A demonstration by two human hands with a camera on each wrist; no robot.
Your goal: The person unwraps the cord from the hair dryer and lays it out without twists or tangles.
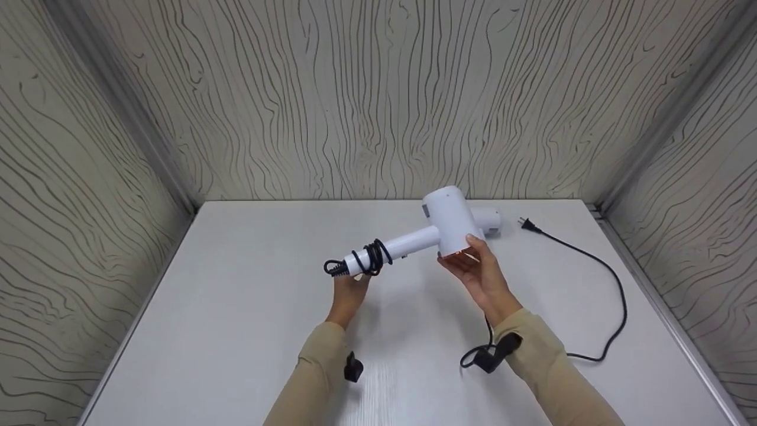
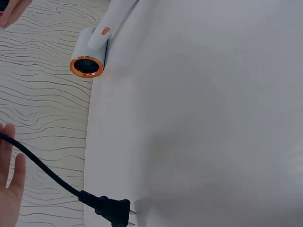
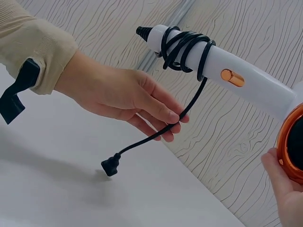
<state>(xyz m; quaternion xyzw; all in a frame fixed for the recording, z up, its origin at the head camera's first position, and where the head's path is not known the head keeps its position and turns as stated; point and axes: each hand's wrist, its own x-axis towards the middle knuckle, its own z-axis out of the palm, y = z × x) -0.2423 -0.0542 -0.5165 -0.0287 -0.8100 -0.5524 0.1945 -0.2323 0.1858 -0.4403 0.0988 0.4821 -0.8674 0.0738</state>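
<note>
My right hand (image 1: 488, 281) holds a white hair dryer (image 1: 452, 222) by its barrel, thumb on the outside and fingers around the rim, above the table. The dryer's handle (image 3: 255, 87) slants to the left, with black cord (image 3: 189, 47) wound around its end. Under that end, my left hand (image 1: 350, 293) pinches the loose length of cord (image 3: 147, 139) between thumb and fingers. The cord's two-pin plug (image 2: 113, 210) hangs free below. In the right wrist view, an orange ring (image 3: 284, 142) edges the barrel's dark opening.
A second white hair dryer (image 2: 87, 45) lies near the table's back edge, partly hidden in the head view. A black cord (image 1: 621, 296) curves along the right, its plug (image 1: 528, 224) near the back. Patterned panels (image 1: 378, 100) stand around the white table (image 1: 248, 331).
</note>
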